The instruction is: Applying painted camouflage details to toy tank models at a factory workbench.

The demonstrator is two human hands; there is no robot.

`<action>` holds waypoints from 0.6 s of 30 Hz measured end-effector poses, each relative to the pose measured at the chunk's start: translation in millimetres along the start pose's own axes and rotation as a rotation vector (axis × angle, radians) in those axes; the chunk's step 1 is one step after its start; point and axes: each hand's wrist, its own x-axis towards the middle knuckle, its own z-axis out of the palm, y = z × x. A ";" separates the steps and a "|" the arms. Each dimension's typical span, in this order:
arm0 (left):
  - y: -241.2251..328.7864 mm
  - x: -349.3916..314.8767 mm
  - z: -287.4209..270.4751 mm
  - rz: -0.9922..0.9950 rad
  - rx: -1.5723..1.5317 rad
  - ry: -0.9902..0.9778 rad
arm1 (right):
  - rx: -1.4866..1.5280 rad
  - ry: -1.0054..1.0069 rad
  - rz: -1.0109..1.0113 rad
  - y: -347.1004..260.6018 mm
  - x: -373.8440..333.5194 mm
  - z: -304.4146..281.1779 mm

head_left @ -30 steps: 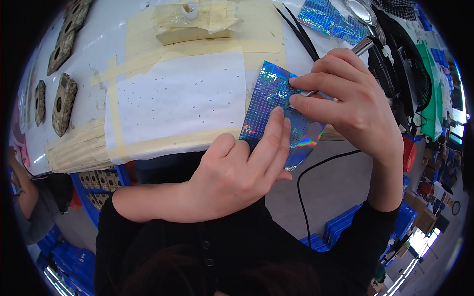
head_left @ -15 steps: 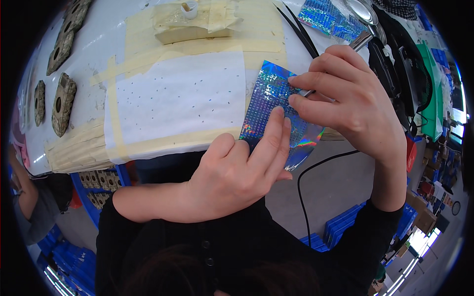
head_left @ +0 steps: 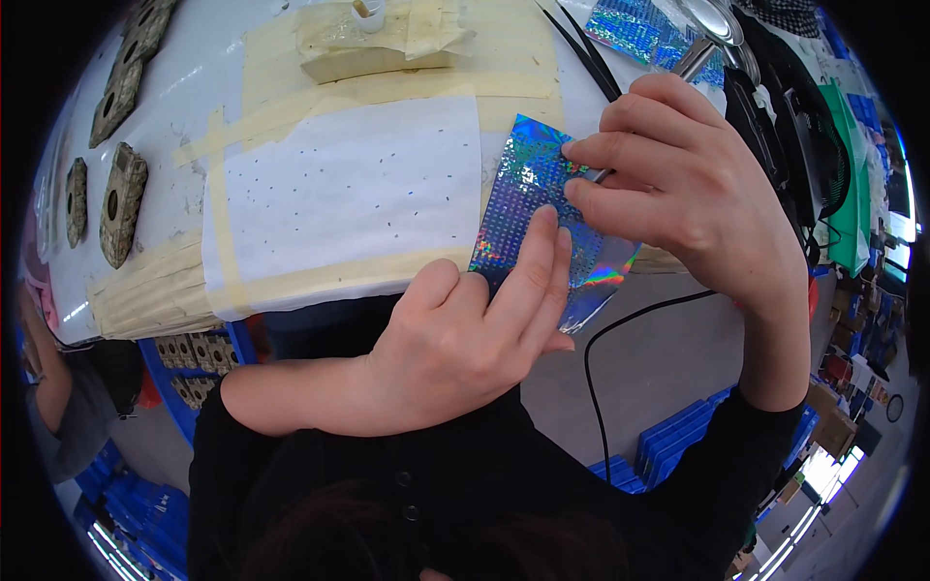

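At the far left we see camouflage-patterned shells (head_left: 123,205) lying on the worktable (head_left: 184,184), each with a round hole. Next comes a white paper sheet (head_left: 339,213), taped down and sprinkled with tiny dark flecks; behind it sits a tape-covered block (head_left: 378,66) with a small plastic cup (head_left: 367,15).

Right of the paper's lower part, our left hand (head_left: 465,334) has two fingers flat on the holographic foil sheet (head_left: 513,194), with the thumb tip showing past its near edge, so we seem to have it clamped between them. The sheet lies slanted just right of the paper, its lower corner beyond the table edge. We judge it light and thin, springy enough to stay flat yet easy to crease; its glossy face may slide under dry fingertips. The best hold is by its plain lower margin, thumb beneath, leaving the fine dotted pattern unrubbed.

Black tweezers (head_left: 593,63) lie beyond, prongs apart. Our right hand (head_left: 693,184) pinches a slim silver tool (head_left: 695,60) between thumb and forefinger, fingertips close over the foil; we cannot tell whether its tip touches, as the fingers hide it. Behind lies more blue foil (head_left: 620,29).
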 end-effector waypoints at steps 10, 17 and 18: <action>-0.7 0.0 0.2 0.007 -0.006 -0.006 | 0.025 -0.013 0.005 1.8 -1.6 -0.3; -0.8 0.0 -0.9 0.000 -0.019 -0.007 | 0.051 -0.014 0.007 3.1 -1.7 -0.6; -0.9 0.1 -1.2 0.001 -0.018 -0.007 | 0.052 -0.012 0.007 3.1 -1.8 -0.6</action>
